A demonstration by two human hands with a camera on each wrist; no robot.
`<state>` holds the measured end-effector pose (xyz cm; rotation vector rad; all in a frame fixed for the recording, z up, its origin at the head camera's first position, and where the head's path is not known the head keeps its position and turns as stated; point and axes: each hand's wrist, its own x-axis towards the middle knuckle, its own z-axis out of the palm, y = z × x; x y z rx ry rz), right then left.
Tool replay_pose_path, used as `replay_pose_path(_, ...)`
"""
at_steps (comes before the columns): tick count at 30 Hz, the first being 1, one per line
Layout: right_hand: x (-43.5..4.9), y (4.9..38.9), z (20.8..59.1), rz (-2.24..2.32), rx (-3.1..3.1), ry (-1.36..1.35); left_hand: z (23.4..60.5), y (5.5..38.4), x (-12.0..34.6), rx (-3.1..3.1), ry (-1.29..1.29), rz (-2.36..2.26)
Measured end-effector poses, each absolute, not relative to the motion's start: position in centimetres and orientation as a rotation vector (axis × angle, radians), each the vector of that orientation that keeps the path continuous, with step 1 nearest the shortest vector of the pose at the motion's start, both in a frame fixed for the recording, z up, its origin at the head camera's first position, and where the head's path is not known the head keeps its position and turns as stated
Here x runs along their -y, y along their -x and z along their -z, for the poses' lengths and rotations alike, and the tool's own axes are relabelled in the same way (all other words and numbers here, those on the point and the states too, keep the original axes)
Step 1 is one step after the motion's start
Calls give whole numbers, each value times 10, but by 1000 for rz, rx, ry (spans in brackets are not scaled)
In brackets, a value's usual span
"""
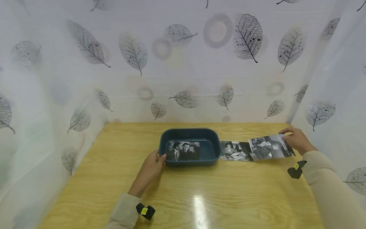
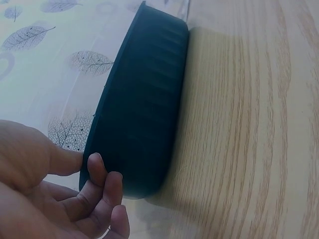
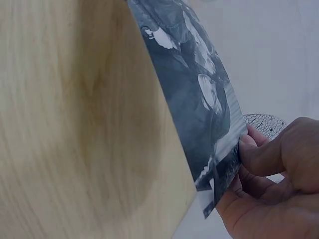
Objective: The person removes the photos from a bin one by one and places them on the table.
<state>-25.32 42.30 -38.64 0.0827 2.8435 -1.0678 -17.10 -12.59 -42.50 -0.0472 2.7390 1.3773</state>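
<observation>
A dark blue-green rectangular dish (image 1: 190, 163) stands on the wooden table, with a black-and-white photo (image 1: 186, 151) of two people lying inside it. My left hand (image 1: 152, 163) pinches the dish's near left rim, thumb over the edge and fingers against the outer wall (image 2: 139, 99). Between thumb and fingers, my right hand (image 1: 297, 140) holds the right end of another black-and-white photo (image 1: 267, 148). That print is raised off the table and bows slightly in the right wrist view. Its left end overlaps a third photo (image 1: 235, 151), which lies right beside the dish.
The light wooden table (image 1: 217, 194) reaches back to a white curtain (image 1: 194, 70) printed with leaves, which also hangs along both sides. Black devices with yellow labels are at the left cuff (image 1: 145, 211) and right cuff (image 1: 297, 169).
</observation>
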Motion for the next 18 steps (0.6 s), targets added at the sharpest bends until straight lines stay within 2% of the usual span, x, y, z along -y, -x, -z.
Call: replay_pose_path(18,-438,249,426,897,-3060,-158,425,172,126,-2744,37,-1363)
